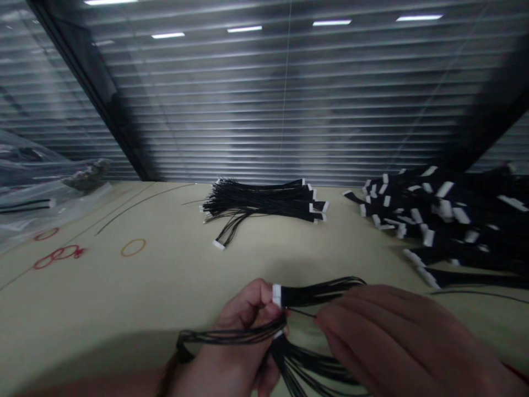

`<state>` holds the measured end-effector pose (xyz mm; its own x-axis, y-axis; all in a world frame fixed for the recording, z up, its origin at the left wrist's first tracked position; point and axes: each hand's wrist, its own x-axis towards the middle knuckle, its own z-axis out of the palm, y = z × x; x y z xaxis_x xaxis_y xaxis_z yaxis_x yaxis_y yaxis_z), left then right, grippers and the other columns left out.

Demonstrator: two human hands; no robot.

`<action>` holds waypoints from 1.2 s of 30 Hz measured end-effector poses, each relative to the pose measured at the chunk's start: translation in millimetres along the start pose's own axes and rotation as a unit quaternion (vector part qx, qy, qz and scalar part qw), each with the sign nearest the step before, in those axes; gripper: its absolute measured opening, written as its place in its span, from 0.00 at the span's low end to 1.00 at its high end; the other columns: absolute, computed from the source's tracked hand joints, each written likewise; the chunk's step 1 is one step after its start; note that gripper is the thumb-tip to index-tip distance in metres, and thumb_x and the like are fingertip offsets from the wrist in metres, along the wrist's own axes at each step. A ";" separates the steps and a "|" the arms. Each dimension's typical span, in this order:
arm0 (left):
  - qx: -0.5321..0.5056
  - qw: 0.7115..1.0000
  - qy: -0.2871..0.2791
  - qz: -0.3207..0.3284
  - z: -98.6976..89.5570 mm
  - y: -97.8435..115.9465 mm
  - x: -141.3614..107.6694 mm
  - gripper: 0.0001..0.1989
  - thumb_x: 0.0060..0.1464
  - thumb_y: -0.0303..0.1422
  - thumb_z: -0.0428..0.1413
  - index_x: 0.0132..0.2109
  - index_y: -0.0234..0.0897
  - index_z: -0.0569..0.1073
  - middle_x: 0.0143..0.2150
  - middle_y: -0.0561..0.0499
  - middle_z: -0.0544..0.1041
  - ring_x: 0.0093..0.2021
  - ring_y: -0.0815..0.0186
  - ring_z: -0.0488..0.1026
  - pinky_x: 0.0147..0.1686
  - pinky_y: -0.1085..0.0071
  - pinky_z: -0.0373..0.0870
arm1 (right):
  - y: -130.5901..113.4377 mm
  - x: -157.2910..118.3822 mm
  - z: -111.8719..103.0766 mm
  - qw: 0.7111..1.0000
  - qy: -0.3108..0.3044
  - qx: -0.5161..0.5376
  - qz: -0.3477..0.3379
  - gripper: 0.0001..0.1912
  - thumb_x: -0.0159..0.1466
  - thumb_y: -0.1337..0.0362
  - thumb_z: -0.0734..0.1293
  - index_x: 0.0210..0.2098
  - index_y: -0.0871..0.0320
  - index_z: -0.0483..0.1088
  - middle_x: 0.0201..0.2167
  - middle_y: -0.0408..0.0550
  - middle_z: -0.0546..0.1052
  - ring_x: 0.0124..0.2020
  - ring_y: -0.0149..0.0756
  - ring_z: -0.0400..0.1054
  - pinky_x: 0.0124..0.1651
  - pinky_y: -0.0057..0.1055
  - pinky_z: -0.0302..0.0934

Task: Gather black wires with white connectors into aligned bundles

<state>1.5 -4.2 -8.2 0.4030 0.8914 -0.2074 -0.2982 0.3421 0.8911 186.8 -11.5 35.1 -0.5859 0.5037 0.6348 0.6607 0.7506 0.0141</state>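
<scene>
The left hand pinches a white plastic connector between thumb and fingers. A sheaf of black wires runs from the connector to the right, and more strands loop down past the wrist. The right hand sits close beside the left without touching it, and its fingertips reach toward a thin strand; whether they grip it, I cannot tell. The pale surface spreads to the left of and ahead of the hands, marked with red rings and a tan ring. Farther on, a squared-off wire bundle looks finished, its connectors lined up at the right end, though one stray connector lies out in front. To the right, a much larger wire heap looks unsorted and runs off the frame edge. A clear plastic bag lies at the far left, and window blinds stand behind the surface's back edge.
</scene>
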 end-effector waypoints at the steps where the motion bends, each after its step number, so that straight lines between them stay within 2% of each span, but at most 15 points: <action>1: -0.003 1.000 -0.005 0.000 -0.2 -0.9 0.5 0.17 0.51 0.48 0.55 0.29 0.39 0.62 0.17 0.62 0.62 0.09 0.82 0.50 0.06 0.86 0.46 | -1.2 3.0 -1.3 1.000 0.007 -0.005 -0.014 0.18 0.70 0.70 0.47 0.31 0.57 0.64 0.26 0.43 0.74 0.22 0.30 0.62 0.26 0.32 0.53; 4: 0.009 1.000 -0.013 -0.012 -1.8 -3.0 0.9 0.18 0.50 0.49 0.55 0.29 0.40 0.61 0.17 0.62 0.61 0.08 0.81 0.53 0.05 0.86 0.45 | -4.0 9.1 -1.9 0.999 0.020 -0.010 -0.037 0.25 0.69 0.72 0.43 0.24 0.57 0.63 0.21 0.44 0.72 0.20 0.31 0.62 0.25 0.33 0.55; 8: 0.093 0.995 0.009 -0.033 -2.4 -2.7 -2.8 0.17 0.53 0.48 0.53 0.31 0.39 0.62 0.21 0.61 0.62 0.10 0.82 0.51 0.07 0.87 0.51 | -5.6 9.0 6.6 1.000 0.013 0.002 -0.019 0.28 0.69 0.71 0.41 0.23 0.57 0.63 0.19 0.43 0.71 0.19 0.32 0.60 0.22 0.33 0.54; 14: 0.115 0.991 0.047 -0.038 2.8 -4.3 -4.4 0.17 0.54 0.48 0.52 0.31 0.39 0.62 0.21 0.60 0.61 0.12 0.81 0.49 0.07 0.86 0.51 | -7.7 3.0 14.5 0.999 -0.030 0.013 -0.017 0.23 0.67 0.74 0.45 0.27 0.59 0.66 0.21 0.44 0.72 0.22 0.34 0.64 0.26 0.33 0.59; 20: 0.094 0.994 0.047 -0.022 2.3 -3.2 -1.6 0.16 0.53 0.47 0.53 0.30 0.39 0.62 0.21 0.60 0.62 0.11 0.81 0.48 0.07 0.86 0.50 | -8.4 2.0 7.7 0.999 -0.019 -0.002 -0.025 0.22 0.66 0.75 0.46 0.27 0.59 0.67 0.21 0.46 0.71 0.22 0.34 0.63 0.26 0.32 0.60; 26: 0.082 0.996 0.023 -0.022 2.2 -1.6 -3.0 0.18 0.52 0.50 0.52 0.30 0.39 0.62 0.20 0.61 0.61 0.10 0.82 0.48 0.06 0.86 0.49 | -7.8 9.8 7.2 0.996 -0.073 -0.049 -0.017 0.12 0.66 0.66 0.56 0.32 0.59 0.69 0.21 0.48 0.70 0.26 0.34 0.65 0.31 0.29 0.62; 31: 0.092 0.995 0.011 -0.027 0.0 -2.8 -4.9 0.19 0.52 0.50 0.52 0.31 0.40 0.61 0.20 0.61 0.62 0.09 0.83 0.49 0.07 0.86 0.48 | -9.6 9.9 6.8 0.995 -0.091 -0.040 -0.013 0.11 0.66 0.65 0.56 0.32 0.60 0.67 0.22 0.49 0.70 0.27 0.34 0.64 0.31 0.29 0.62; 36: 0.124 0.991 0.012 -0.039 0.0 -4.7 -9.7 0.17 0.54 0.49 0.51 0.32 0.40 0.61 0.20 0.62 0.59 0.11 0.82 0.49 0.08 0.85 0.49 | -11.8 -5.4 14.3 0.995 -0.094 0.026 0.002 0.12 0.64 0.71 0.52 0.31 0.59 0.64 0.23 0.48 0.70 0.26 0.34 0.64 0.31 0.30 0.61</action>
<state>-1.0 -14.4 -10.4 0.3957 0.8728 -0.2858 -0.0438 0.3288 0.9434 175.4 -17.0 20.5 -0.6642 0.5743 0.4786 0.6406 0.7672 -0.0315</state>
